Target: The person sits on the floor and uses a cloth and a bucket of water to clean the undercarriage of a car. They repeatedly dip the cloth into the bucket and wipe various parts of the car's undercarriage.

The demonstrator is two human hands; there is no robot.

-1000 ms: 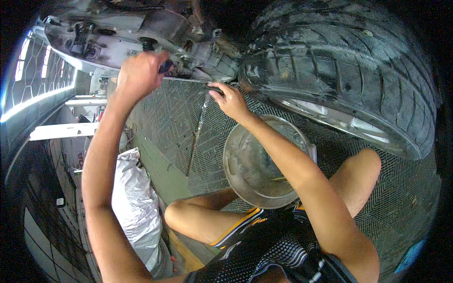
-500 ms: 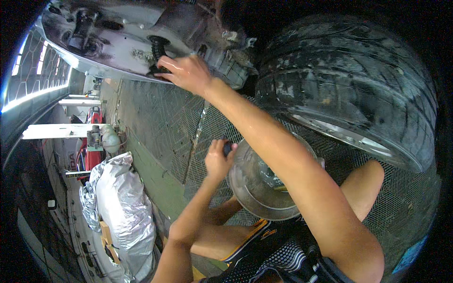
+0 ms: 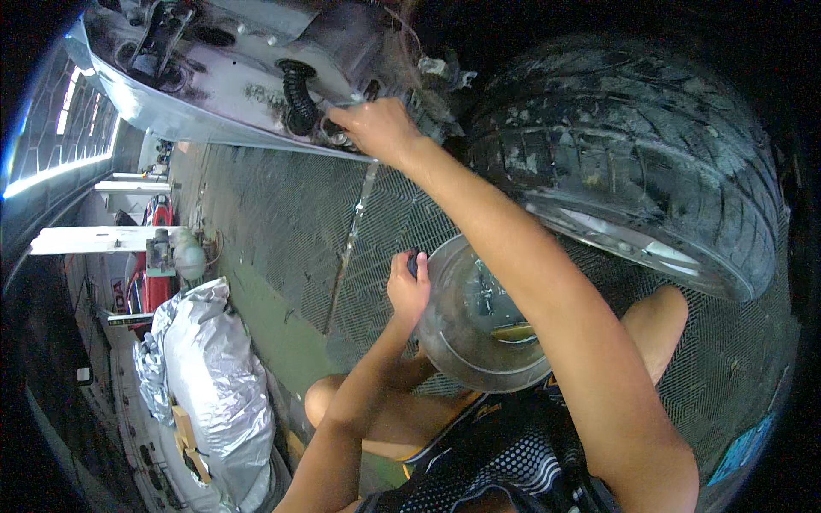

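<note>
Cannot tell the grip of right hand (image 3: pixel 380 128), fingers bent at panel (image 3: pixel 215 82). Just left of these, upper left of centre: hose (image 3: pixel 298 96), long axis near vertical. Farther from hose, mid-frame: left hand (image 3: pixel 407 286), clamped on black piece (image 3: pixel 413 262) beside basin (image 3: pixel 438 342).

My shirt (image 3: pixel 526 457): black, white dots, curved white stripes. My shorts (image 3: pixel 481 416): black, yellow trim. My fingers (image 3: pixel 399 268) and forearms (image 3: pixel 487 214): bare.

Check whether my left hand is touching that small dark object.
Touching. The head view shows the small dark object gripped in the left hand, with no gap showing between them.
</note>
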